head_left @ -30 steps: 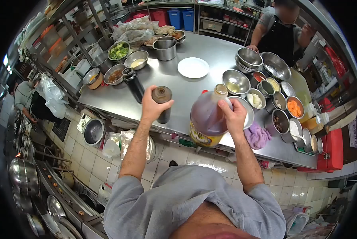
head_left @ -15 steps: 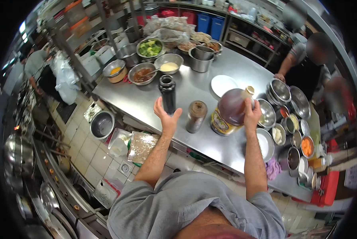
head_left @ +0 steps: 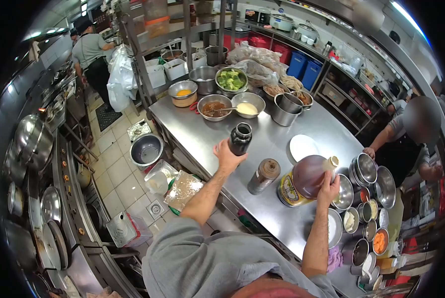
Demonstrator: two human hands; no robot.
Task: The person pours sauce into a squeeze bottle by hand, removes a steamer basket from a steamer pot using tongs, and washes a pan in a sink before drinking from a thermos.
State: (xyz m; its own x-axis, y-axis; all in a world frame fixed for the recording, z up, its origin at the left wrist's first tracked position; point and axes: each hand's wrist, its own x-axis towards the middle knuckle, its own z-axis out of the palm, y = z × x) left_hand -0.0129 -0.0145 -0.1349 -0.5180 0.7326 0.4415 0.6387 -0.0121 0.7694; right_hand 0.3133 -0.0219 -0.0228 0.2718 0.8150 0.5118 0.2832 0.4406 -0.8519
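Observation:
My left hand (head_left: pixel 228 158) is wrapped around a dark bottle (head_left: pixel 241 141) with a wide, uncapped mouth, upright at the steel table. My right hand (head_left: pixel 329 188) grips the top of a large plastic jug (head_left: pixel 308 180) of reddish-brown liquid, by its handle near the pale cap. The jug has a yellow label and leans slightly right; its base is at the tabletop. Between the two stands a cloudy bottle (head_left: pixel 263 177) with a brown top, touched by neither hand. A white plate (head_left: pixel 303 147) lies behind the jug.
Bowls of brown sauce (head_left: pixel 214 110), cream-coloured liquid (head_left: pixel 248 108) and broccoli (head_left: pixel 231 80) stand along the table's far left. Metal bowls (head_left: pixel 365 169) and small containers crowd the right side, near a purple cloth (head_left: pixel 334 259). A co-worker (head_left: pixel 406 136) stands across the table.
My left hand, spread beside the dark bottle before, has closed around it. My right hand keeps its grip on the jug. The camera view has shifted, showing more of the kitchen's far side.

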